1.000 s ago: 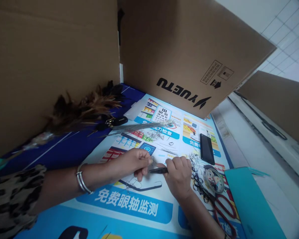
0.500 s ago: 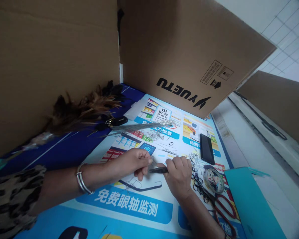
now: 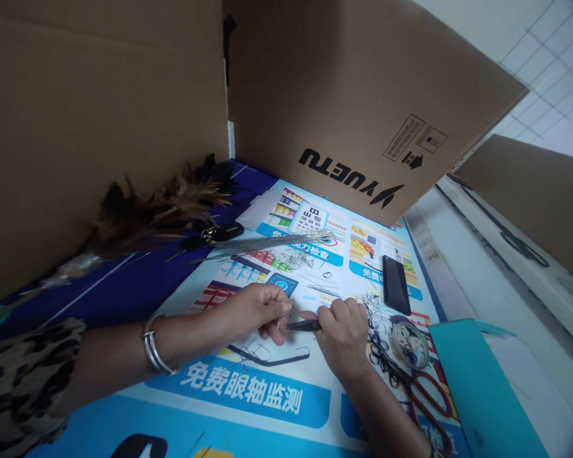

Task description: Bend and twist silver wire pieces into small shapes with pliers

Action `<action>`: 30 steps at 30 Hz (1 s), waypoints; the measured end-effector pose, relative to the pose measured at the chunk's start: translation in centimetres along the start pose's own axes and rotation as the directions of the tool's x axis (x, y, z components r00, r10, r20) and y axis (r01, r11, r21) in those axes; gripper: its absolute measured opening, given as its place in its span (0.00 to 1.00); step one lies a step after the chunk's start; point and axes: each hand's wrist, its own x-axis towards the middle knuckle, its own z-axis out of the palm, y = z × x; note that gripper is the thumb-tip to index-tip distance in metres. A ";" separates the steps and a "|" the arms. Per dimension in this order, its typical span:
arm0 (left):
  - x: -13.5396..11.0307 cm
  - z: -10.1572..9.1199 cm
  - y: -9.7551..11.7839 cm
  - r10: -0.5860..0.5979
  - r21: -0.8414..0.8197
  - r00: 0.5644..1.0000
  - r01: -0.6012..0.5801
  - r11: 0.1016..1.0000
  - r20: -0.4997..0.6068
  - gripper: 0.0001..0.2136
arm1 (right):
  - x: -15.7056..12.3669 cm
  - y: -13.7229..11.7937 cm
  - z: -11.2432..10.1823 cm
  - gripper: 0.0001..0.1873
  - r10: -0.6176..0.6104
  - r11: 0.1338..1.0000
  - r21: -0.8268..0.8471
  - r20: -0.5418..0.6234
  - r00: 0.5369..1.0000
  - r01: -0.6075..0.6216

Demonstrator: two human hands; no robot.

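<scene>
My right hand (image 3: 342,334) is closed around a pair of pliers; its dark, tapered jaws (image 3: 304,326) point left and the handles are hidden in my fist. My left hand (image 3: 270,312) pinches a thin wire (image 3: 279,326) between thumb and fingers, just left of the jaw tip. Whether the jaws touch the wire is too small to tell. Below my left hand lie several loose bent wires (image 3: 251,356). A long bundle of straight thin wires (image 3: 277,240) stretches across the printed sheet beyond my hands, with a tangle of curled wire (image 3: 293,259) beside it.
To the right are a black phone (image 3: 396,285), a round roll of clear tape (image 3: 409,343), red-handled scissors (image 3: 430,394), small black rings (image 3: 381,356) and a teal folder (image 3: 487,388). Brown feathers (image 3: 162,203) and a black key fob (image 3: 229,231) lie left. Cardboard panels (image 3: 353,95) stand behind.
The fingers of my left hand have shifted slightly, and a bit of thin wire now shows beneath them. My right hand and the pliers stay almost where they were.
</scene>
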 end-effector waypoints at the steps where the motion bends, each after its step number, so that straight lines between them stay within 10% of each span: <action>1: 0.0 0.0 0.0 0.004 0.001 1.000 -0.004 1.000 -0.003 0.13 | 0.0 0.0 0.0 0.15 -0.002 1.000 0.000 0.001 1.000 0.002; 20: -0.5 -0.3 0.2 0.214 0.229 0.976 -0.199 0.953 -0.040 0.04 | -0.1 0.0 0.1 0.18 0.008 1.000 0.024 0.034 0.999 -0.009; 30: -1.4 -0.4 -0.7 0.508 0.792 0.851 -0.398 0.462 0.131 0.10 | -0.1 -0.5 0.2 0.14 0.028 0.992 0.114 0.197 0.980 -0.051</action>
